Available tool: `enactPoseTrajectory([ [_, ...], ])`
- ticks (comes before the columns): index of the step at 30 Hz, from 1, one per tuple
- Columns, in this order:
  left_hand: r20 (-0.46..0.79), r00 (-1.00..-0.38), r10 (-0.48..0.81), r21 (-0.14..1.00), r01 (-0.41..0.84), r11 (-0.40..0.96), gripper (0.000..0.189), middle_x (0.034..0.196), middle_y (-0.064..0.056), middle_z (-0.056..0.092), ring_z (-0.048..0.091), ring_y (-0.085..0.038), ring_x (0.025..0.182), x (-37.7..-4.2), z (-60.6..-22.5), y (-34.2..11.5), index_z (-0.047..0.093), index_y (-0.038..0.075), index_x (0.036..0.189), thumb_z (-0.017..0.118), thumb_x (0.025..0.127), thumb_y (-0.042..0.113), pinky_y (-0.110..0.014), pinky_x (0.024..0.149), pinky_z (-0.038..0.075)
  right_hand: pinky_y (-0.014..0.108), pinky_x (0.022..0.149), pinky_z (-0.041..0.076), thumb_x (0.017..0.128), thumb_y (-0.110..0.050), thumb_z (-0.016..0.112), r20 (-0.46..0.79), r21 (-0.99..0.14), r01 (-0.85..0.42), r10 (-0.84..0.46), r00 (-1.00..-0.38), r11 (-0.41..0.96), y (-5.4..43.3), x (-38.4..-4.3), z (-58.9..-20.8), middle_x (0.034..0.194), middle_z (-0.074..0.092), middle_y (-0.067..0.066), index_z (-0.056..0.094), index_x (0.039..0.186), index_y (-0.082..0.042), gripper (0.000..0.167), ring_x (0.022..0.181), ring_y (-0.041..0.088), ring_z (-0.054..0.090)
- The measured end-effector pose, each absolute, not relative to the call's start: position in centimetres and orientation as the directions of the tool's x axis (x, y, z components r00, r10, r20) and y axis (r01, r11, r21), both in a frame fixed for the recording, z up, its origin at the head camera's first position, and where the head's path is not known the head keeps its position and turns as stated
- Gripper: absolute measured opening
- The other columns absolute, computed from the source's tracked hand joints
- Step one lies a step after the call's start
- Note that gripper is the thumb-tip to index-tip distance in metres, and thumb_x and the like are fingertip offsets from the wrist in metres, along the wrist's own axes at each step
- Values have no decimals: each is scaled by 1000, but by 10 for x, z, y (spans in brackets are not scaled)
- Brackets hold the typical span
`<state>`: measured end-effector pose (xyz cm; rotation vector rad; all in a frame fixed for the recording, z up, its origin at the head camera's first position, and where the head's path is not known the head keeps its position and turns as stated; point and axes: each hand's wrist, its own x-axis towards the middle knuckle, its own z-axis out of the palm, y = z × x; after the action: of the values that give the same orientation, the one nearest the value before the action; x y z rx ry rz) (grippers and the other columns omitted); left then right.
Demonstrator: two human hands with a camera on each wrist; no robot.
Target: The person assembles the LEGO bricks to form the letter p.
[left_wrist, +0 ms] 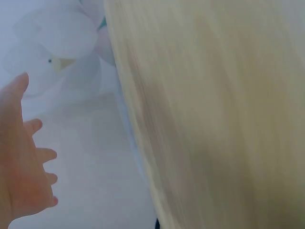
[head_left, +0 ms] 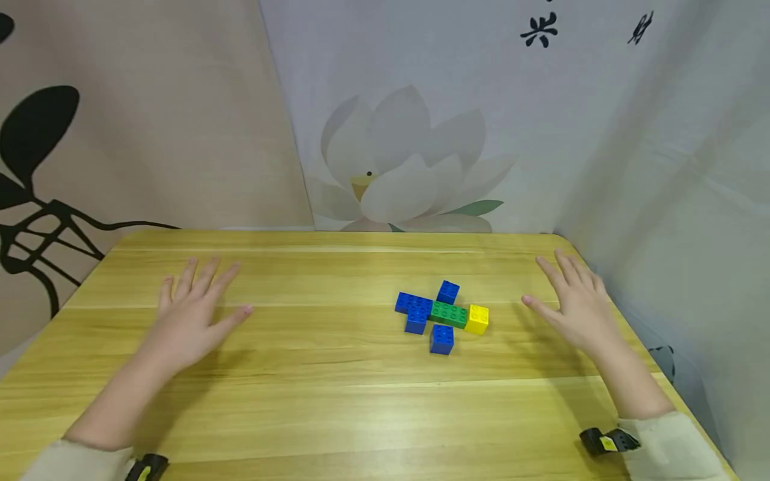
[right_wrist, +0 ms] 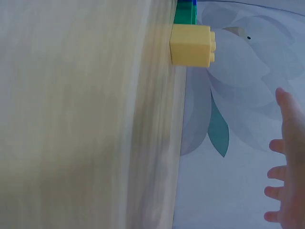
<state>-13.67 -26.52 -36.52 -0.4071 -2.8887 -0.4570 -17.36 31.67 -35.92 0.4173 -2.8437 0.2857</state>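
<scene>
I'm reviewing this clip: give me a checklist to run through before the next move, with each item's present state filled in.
1. Left grip free: ok; fingers spread, holding nothing.
2. Right grip free: ok; fingers spread, holding nothing.
3. Yellow plastic brick upright, studs up: ok.
4. Green rectangular plastic brick locked to the yellow brick: cannot tell; they lie end to end.
5. Blue plastic bricks well inside the edges of the wooden tabletop: ok.
6. Any brick visible in the left wrist view: not ok; none in frame.

Behind the desk, pale cloth bears a lotus at twelve o'clock, a black character at one, a black leaf at ten.
</scene>
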Motion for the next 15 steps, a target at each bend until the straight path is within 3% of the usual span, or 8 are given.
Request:
enactPoseTrajectory([
  [15, 317, -904, 287, 507, 417, 754, 75, 156, -17, 17, 6, -43, 141, -136, -364, -208, 24, 14, 152, 61, 93, 41, -63, 106, 0, 68, 101, 14, 91, -38, 64, 409, -387, -404, -239, -881, 829, 292, -161, -370, 148, 32, 21, 42, 142, -6, 65, 131, 48, 27],
])
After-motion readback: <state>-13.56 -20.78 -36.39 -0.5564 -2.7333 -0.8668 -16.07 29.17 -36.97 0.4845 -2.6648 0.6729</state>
